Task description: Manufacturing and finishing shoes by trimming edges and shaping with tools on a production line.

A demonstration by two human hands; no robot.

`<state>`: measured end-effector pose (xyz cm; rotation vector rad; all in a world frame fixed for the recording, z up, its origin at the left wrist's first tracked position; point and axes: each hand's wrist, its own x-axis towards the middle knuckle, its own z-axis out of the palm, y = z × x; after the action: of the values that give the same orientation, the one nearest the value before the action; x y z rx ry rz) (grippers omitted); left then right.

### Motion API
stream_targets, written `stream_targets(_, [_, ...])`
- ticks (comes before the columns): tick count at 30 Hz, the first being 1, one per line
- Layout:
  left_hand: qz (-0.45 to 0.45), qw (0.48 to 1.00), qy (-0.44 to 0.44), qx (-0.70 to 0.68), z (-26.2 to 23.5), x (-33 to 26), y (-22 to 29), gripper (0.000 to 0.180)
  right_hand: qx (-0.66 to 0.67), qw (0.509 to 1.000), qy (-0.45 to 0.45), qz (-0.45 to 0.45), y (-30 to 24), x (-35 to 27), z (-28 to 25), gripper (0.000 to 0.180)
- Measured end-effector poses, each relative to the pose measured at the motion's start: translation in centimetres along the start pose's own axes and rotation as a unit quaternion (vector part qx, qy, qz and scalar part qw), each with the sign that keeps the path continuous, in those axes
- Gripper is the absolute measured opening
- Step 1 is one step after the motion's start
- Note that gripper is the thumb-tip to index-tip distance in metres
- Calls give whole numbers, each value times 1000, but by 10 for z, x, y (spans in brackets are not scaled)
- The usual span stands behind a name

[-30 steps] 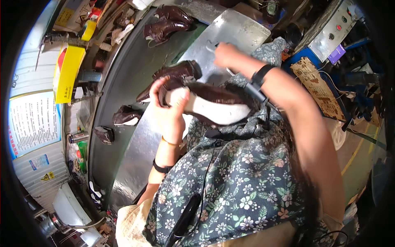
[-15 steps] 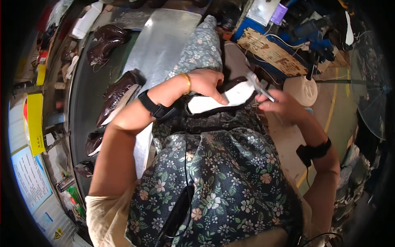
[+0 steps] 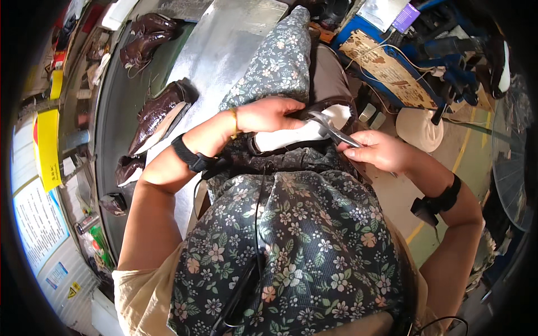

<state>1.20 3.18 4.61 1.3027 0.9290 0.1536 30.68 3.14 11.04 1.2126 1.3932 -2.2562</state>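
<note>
Head view: left hand (image 3: 269, 115) grips the shoe (image 3: 302, 134) on the lap; right hand (image 3: 381, 151) squeezes pliers (image 3: 330, 127) beside it. Pliers might slip and pinch fingers.

The shoe (image 3: 291, 134) under the left hand (image 3: 269, 113) shows a matt white lining or insole and dark brown leather at its rim. The tool (image 3: 330, 127) in the right hand (image 3: 381, 151) is bare grey metal with a dull shine. The apron (image 3: 297, 235) is ribbed floral cloth. The surface (image 3: 224, 39) is brushed sheet metal, and the brown shoes (image 3: 159, 109) along its left edge are glossy leather.
</note>
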Motion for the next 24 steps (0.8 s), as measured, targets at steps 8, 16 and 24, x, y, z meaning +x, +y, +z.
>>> stream_targets(8, [-12, 984, 75, 161, 26, -24, -16, 78, -298, 940, 30, -165, 26, 29, -6, 33])
stream_targets(16, [-23, 992, -61, -105, 14, -1, -14, 104, -390, 850, 208, -286, 88, 54, 14, 21])
stream_targets(24, [-104, 992, 47, -53, 17, 49, -10, 82, -438, 850, 215, -197, 69, 17, 25, 25])
